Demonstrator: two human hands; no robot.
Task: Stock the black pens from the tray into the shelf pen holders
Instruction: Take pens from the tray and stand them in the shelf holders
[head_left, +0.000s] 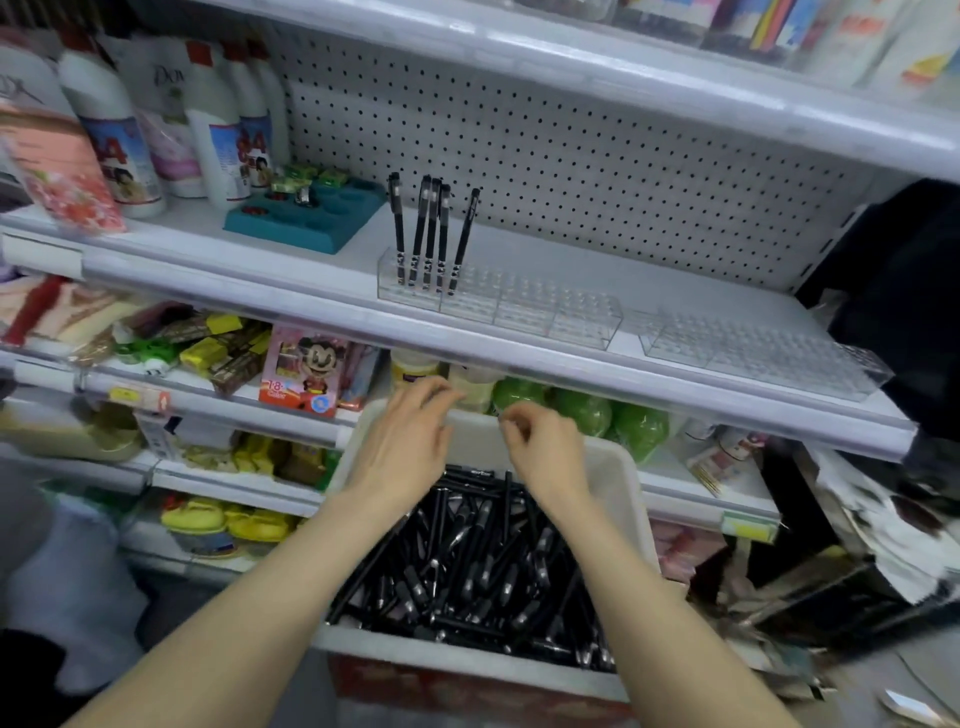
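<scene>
A white tray (618, 467) holds a heap of black pens (467, 561) below the shelf. Both my hands hover over its far rim. My left hand (405, 441) has its fingers stretched out and relaxed and holds nothing. My right hand (540, 452) has its fingers curled in toward the thumb, with no pen visible in them. On the shelf above stands a clear pen holder (524, 312) with several black pens (431, 234) upright in its left end. A second clear pen holder (758, 348) sits to its right.
A teal organiser tray (306, 213) and white bottles (218, 135) stand at the shelf's left. A pegboard backs the shelf. The lower shelf holds green packets (582, 410) and a pink boxed toy (306, 374). A dark cloth (904, 291) hangs at the right.
</scene>
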